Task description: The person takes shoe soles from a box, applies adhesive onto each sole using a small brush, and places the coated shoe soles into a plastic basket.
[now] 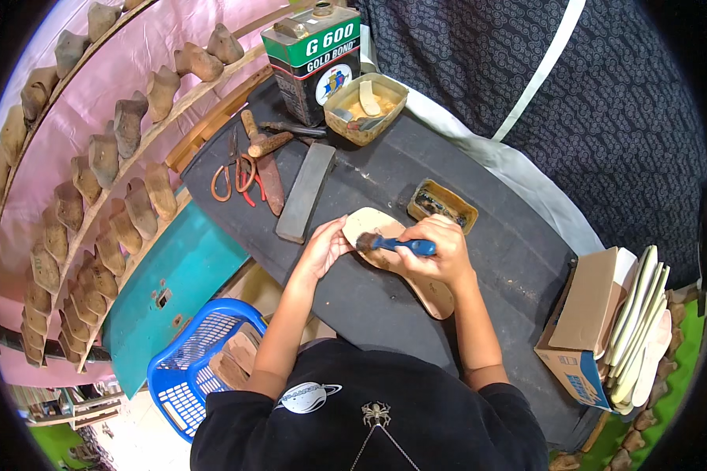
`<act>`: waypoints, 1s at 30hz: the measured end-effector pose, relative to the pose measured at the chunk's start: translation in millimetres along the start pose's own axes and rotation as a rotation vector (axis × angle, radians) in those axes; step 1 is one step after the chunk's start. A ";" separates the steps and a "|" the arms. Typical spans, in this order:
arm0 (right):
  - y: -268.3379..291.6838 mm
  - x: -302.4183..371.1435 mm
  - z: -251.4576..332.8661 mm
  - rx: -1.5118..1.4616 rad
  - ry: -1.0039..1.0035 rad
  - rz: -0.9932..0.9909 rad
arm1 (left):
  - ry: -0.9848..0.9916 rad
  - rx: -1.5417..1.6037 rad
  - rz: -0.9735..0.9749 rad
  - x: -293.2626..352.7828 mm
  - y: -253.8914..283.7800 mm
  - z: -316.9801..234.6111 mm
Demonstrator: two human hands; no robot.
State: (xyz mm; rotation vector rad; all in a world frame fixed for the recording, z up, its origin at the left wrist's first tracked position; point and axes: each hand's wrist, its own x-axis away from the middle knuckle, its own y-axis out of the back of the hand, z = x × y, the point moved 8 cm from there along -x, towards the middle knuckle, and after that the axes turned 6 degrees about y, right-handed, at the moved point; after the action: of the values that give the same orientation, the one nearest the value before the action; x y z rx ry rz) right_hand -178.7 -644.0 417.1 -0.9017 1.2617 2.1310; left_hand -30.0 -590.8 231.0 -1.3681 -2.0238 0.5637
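A beige shoe sole (429, 293) lies at a slant near the front edge of the dark table, its wide end pointing away to the left. My left hand (326, 248) is closed on the left edge of that wide end. In my right hand (441, 250) is a brush with a blue handle (397, 243); its dark bristles touch the sole's upper face. Just beyond my right hand sits a small yellowish tub (469, 213) with dark, sticky-looking residue inside. Left of the sole rests a long grey block (306, 191).
Scissors (222, 184), a hammer (269, 144) and red-handled pliers lie far left. Behind them stand a green-and-black metal can (299, 82) and a tub of scraps (357, 135). A carton (581, 306) with stacked soles is right. Wooden shoe lasts (141, 208) line the left racks, above a blue basket (182, 400).
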 end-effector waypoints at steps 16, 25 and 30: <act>-0.2 3.2 -8.2 -0.081 -0.062 -0.060 | 0.004 -0.033 0.012 3.7 -9.4 -3.8; 18.0 9.1 -12.8 -0.050 -0.022 0.002 | -0.017 -0.059 -0.001 2.1 -3.8 -2.4; 29.3 12.4 -14.4 -0.034 -0.035 -0.096 | 0.002 -0.075 -0.001 3.2 -6.2 -3.4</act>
State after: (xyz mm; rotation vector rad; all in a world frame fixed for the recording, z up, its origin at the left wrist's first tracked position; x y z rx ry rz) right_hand -203.2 -668.7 419.2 -0.9165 1.1448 2.0897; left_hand -32.6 -590.2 238.3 -1.4103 -2.0627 0.4901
